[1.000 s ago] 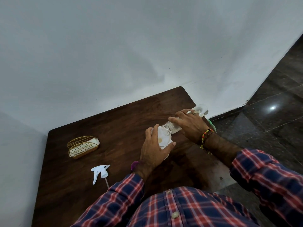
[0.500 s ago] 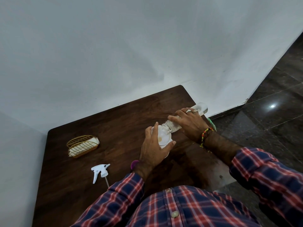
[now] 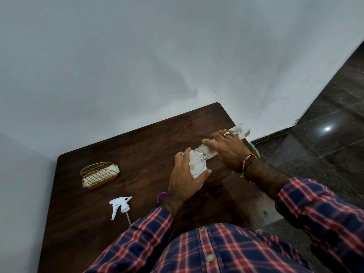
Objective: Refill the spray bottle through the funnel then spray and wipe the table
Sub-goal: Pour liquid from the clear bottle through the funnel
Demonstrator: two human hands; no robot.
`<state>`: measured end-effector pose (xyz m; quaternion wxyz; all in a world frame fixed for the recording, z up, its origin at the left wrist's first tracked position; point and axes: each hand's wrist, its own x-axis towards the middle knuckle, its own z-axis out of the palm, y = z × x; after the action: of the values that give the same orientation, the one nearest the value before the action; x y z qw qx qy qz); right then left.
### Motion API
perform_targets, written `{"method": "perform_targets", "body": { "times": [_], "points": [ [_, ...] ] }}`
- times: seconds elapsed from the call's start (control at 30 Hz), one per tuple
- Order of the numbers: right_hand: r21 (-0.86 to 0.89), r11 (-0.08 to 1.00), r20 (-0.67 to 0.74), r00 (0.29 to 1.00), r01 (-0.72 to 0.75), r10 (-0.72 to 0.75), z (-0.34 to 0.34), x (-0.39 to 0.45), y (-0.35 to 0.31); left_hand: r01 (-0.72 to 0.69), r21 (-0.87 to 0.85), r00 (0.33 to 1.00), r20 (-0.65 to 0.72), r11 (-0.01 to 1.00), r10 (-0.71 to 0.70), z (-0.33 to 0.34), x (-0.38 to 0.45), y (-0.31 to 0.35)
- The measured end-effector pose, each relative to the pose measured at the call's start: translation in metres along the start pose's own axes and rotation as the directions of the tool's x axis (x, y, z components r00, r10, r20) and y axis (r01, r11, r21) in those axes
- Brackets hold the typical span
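My left hand (image 3: 184,179) grips the white funnel (image 3: 197,166) from its near side; the spray bottle under the funnel is hidden by that hand. My right hand (image 3: 227,148) holds a clear plastic bottle (image 3: 203,153) tilted nearly flat, its open mouth over the funnel's bowl and its base (image 3: 243,130) pointing toward the wall. The white spray trigger head (image 3: 120,205) with its dip tube lies loose on the dark wooden table (image 3: 137,144), to the left of my left arm.
A gold wire basket (image 3: 99,174) with a white cloth in it sits at the table's left. A purple object (image 3: 162,197) peeks out by my left wrist. Something green (image 3: 255,148) shows past the table's right edge. A white wall borders the far side; dark tiled floor lies right.
The clear bottle has tipped a little lower toward the funnel. Both hands stay where they were.
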<state>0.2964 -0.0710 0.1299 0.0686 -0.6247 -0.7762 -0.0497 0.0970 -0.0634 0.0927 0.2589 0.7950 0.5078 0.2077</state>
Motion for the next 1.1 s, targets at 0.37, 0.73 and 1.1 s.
{"method": "perform_targets", "body": {
  "times": [0.37, 0.73, 1.1],
  "points": [
    [-0.006, 1.000, 0.016, 1.000, -0.006, 0.006, -0.0004, -0.0002, -0.0009, 0.004, -0.017, 1.000, -0.007, 1.000, -0.005, 0.0008, -0.0005, -0.0006],
    [-0.014, 1.000, 0.020, 1.000, 0.006, -0.006, 0.0000, 0.0015, -0.0003, 0.008, -0.010, 1.000, 0.007, 1.000, -0.007, -0.0001, 0.0000, -0.0007],
    [-0.019, 1.000, 0.010, 1.000, 0.016, -0.016, -0.0008, 0.0021, 0.0000, -0.004, -0.006, 1.000, -0.002, 1.000, 0.004, -0.0001, 0.0000, -0.0006]
  ]
}}
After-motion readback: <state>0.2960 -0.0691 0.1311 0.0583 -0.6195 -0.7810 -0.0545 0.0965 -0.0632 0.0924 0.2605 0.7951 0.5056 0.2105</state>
